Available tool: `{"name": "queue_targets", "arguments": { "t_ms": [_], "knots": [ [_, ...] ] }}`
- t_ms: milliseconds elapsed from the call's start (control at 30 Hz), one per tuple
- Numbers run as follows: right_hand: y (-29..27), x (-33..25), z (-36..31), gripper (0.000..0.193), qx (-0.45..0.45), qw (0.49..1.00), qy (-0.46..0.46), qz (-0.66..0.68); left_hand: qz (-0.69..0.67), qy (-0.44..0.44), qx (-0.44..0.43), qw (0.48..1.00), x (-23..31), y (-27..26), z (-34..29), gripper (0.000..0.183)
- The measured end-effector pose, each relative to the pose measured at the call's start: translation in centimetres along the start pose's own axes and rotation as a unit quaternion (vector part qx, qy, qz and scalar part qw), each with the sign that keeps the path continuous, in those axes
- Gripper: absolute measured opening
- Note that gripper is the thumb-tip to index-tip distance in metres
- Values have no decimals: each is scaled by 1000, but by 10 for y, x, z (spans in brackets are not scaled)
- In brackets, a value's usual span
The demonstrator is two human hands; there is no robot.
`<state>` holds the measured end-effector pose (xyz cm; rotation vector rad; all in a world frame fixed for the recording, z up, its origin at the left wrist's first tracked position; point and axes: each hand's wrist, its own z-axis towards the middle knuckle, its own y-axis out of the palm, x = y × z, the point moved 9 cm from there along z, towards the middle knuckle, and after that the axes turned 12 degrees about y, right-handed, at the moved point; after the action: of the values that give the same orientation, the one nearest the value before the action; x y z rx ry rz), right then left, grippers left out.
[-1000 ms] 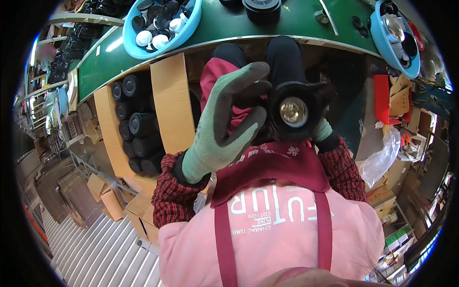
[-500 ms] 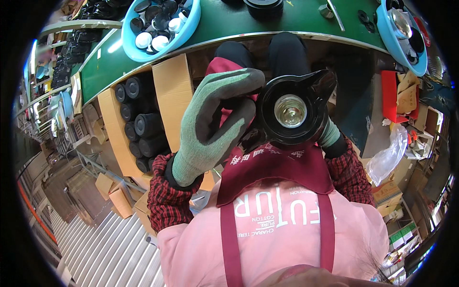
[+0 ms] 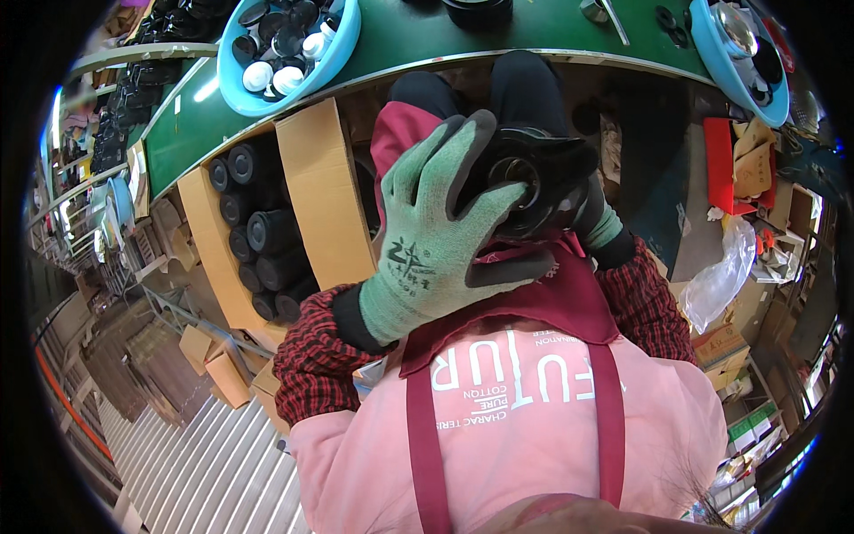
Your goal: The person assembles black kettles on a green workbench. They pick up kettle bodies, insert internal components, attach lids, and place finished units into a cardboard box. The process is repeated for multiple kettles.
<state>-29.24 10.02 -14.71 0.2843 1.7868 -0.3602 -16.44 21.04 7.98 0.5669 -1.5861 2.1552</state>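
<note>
A black, glossy jug [image 3: 556, 200] with a spout pointing right is held in front of my apron. My right hand [image 3: 598, 218], in a green and grey glove, grips the jug's right side; most of its fingers are hidden. My left hand [image 3: 436, 218], gloved alike, lies against the jug's left side with its fingers spread. One finger reaches over the round mouth, partly covering it. The left thumb stretches out below, in front of the apron [image 3: 525, 307]. Whatever touches the jug behind the left fingers cannot be seen.
A green table [image 3: 400, 31] runs along the far side. On it stand blue basins [image 3: 349, 62] of black and white lids, and a dark round part [image 3: 479, 12]. A carton [image 3: 325, 182] of black cylinders stands left; a red box [image 3: 719, 169] and plastic bag [image 3: 721, 276] lie right.
My left hand has opened from a curled shape, turned its back upward and moved right onto the jug, over its mouth. The jug has tilted, and its inside shows less.
</note>
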Motion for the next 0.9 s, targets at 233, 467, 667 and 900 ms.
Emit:
{"name": "queue_targets", "arguments": {
  "t_ms": [233,467,667,900],
  "knots": [
    [-67,52,51,54,42,901,114,415,19,33,81,996,-19,40,-37,53],
    [-20,-122,120,50,-11,926,-202,-318,1,-86,3,996,-124,86,-107,70],
    [-61,-94,164,45,144,915,-166,-339,-98,-90,-4,991,-148,111,-43,101],
    [-297,98,197,55,399,821,227,-340,-241,-127,27,962,-184,135,-37,100]
  ]
}}
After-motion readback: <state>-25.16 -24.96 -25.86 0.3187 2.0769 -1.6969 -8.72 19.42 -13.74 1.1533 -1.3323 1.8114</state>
